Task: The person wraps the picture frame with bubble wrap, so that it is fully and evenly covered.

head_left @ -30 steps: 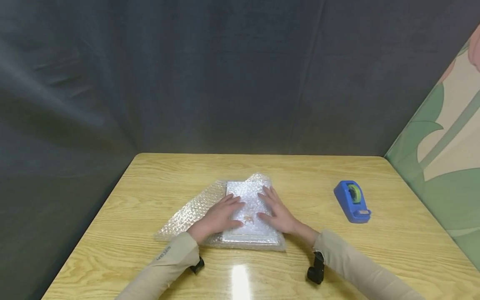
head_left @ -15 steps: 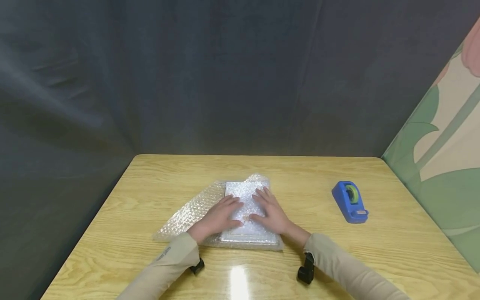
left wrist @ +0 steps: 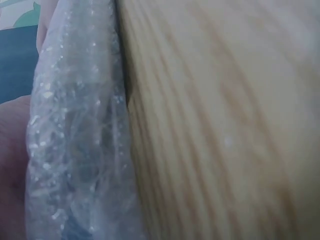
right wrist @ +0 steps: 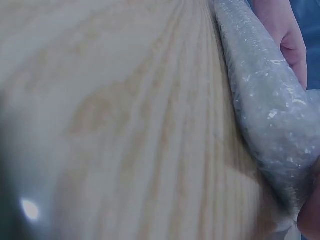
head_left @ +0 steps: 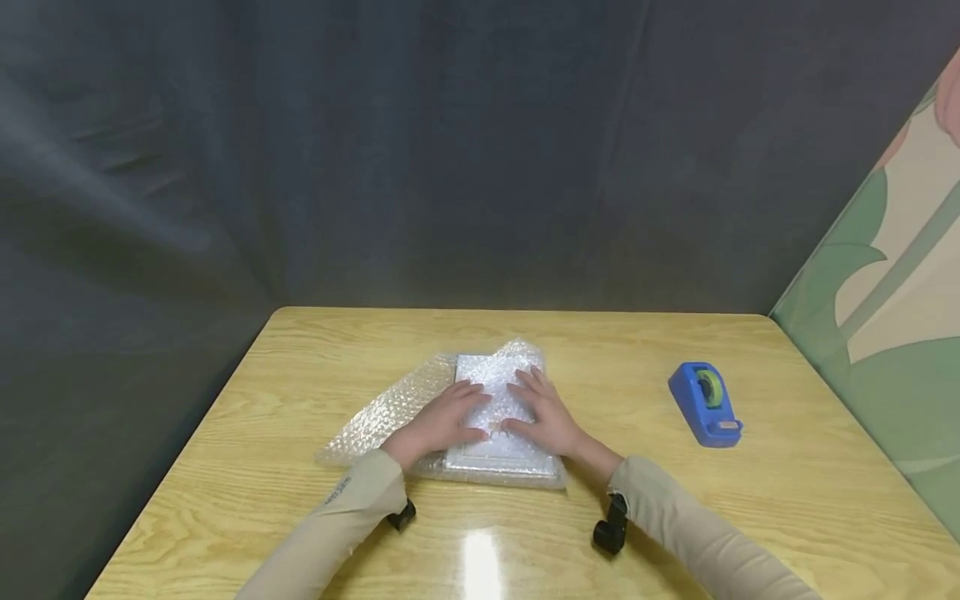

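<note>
While left hand [head_left: 444, 418] and right hand [head_left: 550, 419] rest spread on bubble wrap [head_left: 498, 390], holding nothing, sleeve lettering [head_left: 337, 490] looks illegible

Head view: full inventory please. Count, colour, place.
Bubble wrap: 1, clear, mid-table, spreading left
Flat item: 1, pale, inside the wrap
Tape dispenser: 1, blue, right side of table
Tape roll: 1, yellow-green, in the dispenser
Table: 1, light wood, lower half
Curtain: 1, dark blue-grey, behind and left
Patterned panel: 1, green-cream-pink, far right
Wrist cameras: 2, black, at the wrists
Sleeves: 2, beige, lower frame
Left grip: 1, bare hand, on wrap, left
Right grip: 1, bare hand, on wrap, right
</note>
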Available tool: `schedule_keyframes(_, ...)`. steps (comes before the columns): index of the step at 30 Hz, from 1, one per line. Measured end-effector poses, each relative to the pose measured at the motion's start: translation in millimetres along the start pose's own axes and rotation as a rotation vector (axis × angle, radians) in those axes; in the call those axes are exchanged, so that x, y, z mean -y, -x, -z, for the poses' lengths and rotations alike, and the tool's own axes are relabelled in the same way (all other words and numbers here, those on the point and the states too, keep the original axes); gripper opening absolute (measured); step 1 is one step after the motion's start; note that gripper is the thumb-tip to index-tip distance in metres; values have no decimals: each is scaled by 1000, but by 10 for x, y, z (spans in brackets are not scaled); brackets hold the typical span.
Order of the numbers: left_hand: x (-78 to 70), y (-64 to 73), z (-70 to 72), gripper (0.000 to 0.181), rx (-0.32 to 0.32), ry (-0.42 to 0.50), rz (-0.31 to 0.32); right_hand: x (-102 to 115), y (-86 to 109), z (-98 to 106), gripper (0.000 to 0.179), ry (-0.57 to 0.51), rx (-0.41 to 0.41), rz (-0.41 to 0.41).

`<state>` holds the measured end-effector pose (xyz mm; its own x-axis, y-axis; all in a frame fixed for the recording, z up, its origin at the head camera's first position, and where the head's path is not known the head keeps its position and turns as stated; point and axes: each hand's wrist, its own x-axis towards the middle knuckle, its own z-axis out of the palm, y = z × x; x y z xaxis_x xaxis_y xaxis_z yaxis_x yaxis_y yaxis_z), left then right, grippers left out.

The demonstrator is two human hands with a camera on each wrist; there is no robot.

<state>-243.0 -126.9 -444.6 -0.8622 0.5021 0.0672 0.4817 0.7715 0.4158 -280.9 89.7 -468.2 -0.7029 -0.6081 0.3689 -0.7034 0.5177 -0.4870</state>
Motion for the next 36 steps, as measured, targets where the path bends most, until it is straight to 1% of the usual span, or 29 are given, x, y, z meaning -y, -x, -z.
schedule_keyframes(6, 11, -3, 4, 62, -17, 15, 8, 10, -15, 22, 67, -15, -1, -32)
schedule_keyframes(8, 12, -2, 11, 63, -15, 15, 21, 18, -20, 28, 71, -24, -1, -50)
schedule_keyframes(14, 2, 1, 37, 63, -15, 38, 23, 29, -26, 36, 77, -27, 14, -113)
schedule_keyframes(19, -3, 0, 51, 62, -15, 51, 27, 24, -24, 37, 76, -23, 1, -108)
schedule_keyframes(23, 10, 0, 51, 59, -9, 41, 40, 23, -12, 24, 74, -14, -4, -102)
schedule_keyframes(26, 18, 17, 80, 54, -33, 45, 63, 28, -5, 14, 73, -9, -4, -99)
schedule_keyframes(29, 43, 82, 157, 52, -88, 61, 84, 29, -6, 4, 72, -9, -4, -91)
schedule_keyframes(31, 85, 164, 244, 52, -118, 90, 98, 31, -6, 4, 73, -8, 4, -90)
schedule_keyframes(34, 214, 353, 390, 53, -148, 144, 128, 24, 1, 4, 75, 12, 12, -94)
schedule_keyframes(36, 324, 521, 490, 52, -150, 183, 174, 19, 9, 10, 76, 22, 14, -101)
